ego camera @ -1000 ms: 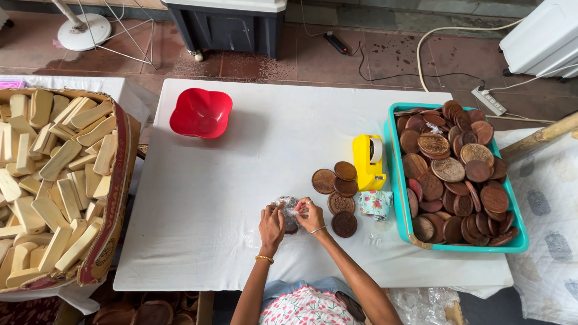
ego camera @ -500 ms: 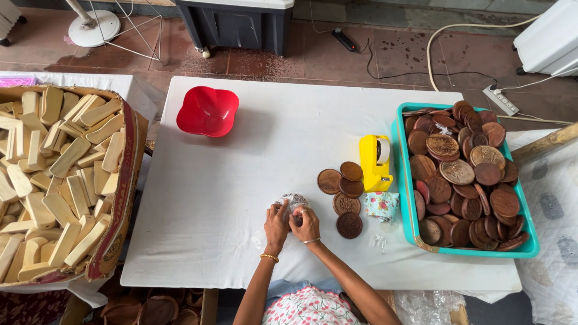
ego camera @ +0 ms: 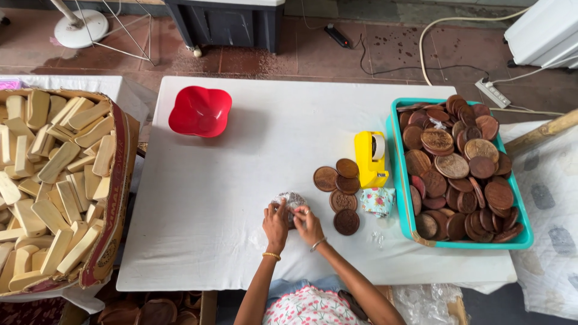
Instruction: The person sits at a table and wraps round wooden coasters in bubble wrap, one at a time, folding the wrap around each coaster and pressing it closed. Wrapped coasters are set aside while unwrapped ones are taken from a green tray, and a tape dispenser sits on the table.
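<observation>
My left hand [ego camera: 276, 224] and my right hand [ego camera: 309, 223] are close together at the near edge of the white table [ego camera: 241, 174]. Both hold a small round disc wrapped in clear plastic [ego camera: 291, 200], pressing the wrap around it. Just to the right lie several brown round wooden discs [ego camera: 341, 192] loose on the table. A yellow tape dispenser [ego camera: 369, 159] stands behind them, and a small floral cloth piece [ego camera: 377, 201] lies beside it.
A teal tray [ego camera: 403, 204] heaped with brown carved discs sits at the right. A red bowl [ego camera: 200, 111] is at the far left of the table. A cardboard box of pale wooden blocks [ego camera: 54, 180] stands left. Cables and a power strip [ego camera: 492, 92] lie on the floor.
Both hands stay on the wrapped disc with only small finger shifts. The view has tilted slightly.
</observation>
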